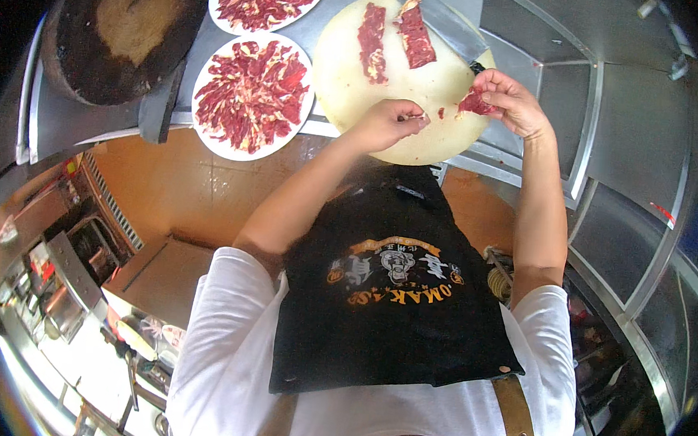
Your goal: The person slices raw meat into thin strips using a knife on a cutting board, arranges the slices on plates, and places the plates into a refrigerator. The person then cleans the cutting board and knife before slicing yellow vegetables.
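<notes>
My right hand (515, 105) pinches a small piece of red meat (476, 102) above the right edge of a round, pale cutting board (344, 107). Over the board's near half is my left hand (394, 123), its fingers curled in and thumb close to the fingertips. Whether a tiny scrap sits at those fingertips is too small to tell. Two strips of raw meat lie apart on the far half, a left strip (372, 42) and a right strip (417, 36). Beside the right strip a cleaver (450, 29) rests flat, its black handle towards my right hand.
Left of the board stand two white plates of sliced raw meat, the near plate (196, 116) and the far plate (213, 15). A thick, dark round wooden block (74, 51) is at the far left. Stainless-steel basin walls (563, 102) border the board's right side.
</notes>
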### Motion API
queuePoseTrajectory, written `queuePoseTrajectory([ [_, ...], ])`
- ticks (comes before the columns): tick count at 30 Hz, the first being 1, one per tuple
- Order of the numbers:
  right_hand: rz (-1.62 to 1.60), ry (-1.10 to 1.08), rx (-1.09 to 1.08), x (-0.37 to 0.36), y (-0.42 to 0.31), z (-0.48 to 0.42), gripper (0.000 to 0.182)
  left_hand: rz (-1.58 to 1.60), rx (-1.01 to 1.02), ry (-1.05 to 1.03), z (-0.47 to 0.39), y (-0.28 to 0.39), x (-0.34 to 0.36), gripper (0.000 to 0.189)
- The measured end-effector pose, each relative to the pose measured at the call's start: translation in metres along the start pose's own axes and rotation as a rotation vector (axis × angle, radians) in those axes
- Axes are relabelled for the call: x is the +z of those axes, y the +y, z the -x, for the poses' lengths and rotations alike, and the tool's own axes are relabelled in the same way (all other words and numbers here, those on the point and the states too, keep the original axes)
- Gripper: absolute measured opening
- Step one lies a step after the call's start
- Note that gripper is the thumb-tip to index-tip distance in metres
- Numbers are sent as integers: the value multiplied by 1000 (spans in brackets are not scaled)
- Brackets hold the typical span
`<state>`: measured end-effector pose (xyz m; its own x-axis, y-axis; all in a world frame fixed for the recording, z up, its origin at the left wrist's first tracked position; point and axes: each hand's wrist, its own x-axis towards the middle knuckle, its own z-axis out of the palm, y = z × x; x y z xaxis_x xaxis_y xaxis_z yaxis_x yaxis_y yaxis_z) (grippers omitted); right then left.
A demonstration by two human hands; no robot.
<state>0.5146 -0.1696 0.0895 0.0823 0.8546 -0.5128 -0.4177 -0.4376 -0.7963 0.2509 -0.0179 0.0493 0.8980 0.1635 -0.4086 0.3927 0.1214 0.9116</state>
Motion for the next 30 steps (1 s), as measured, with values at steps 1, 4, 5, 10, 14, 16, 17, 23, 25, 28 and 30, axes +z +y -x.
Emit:
queuePoseTrajectory([
  [1, 48, 17, 24, 0, 14, -9, 18, -26, -10, 31, 1, -12, -2, 26],
  [4, 191, 69, 90, 11, 31, -28, 23, -156, 63, 225, 6, -47, -6, 22],
  [5, 158, 54, 59, 21, 30, -30, 24, -207, 106, 307, 7, -57, -7, 21],
  [10, -9, -13, -130, 76, 4, -19, 27, 207, 3, 200, 20, -24, -9, 30],
  [14, -12, 6, -148, 105, 16, -36, 27, 645, 18, 213, 16, -25, -8, 28],
  [16, 132, 43, -78, 106, 36, -52, 30, 703, 26, 338, 16, -21, -8, 26],
  [17, 204, 52, -97, 107, 43, -56, 34, 651, -24, 344, 18, -23, -13, 25],
  [23, 1040, 79, -577, 134, 34, -49, 45, 295, -29, 338, 28, -27, -22, 29],
  [25, 955, 23, -433, 139, 32, -56, 38, 322, 27, 332, 30, -32, -24, 31],
  [28, 761, -23, -112, 143, 29, -65, 27, 355, -169, 239, 40, -37, -44, 36],
  [30, 807, 1, -115, 132, 36, -72, 19, 405, -155, 222, 46, -36, -46, 34],
])
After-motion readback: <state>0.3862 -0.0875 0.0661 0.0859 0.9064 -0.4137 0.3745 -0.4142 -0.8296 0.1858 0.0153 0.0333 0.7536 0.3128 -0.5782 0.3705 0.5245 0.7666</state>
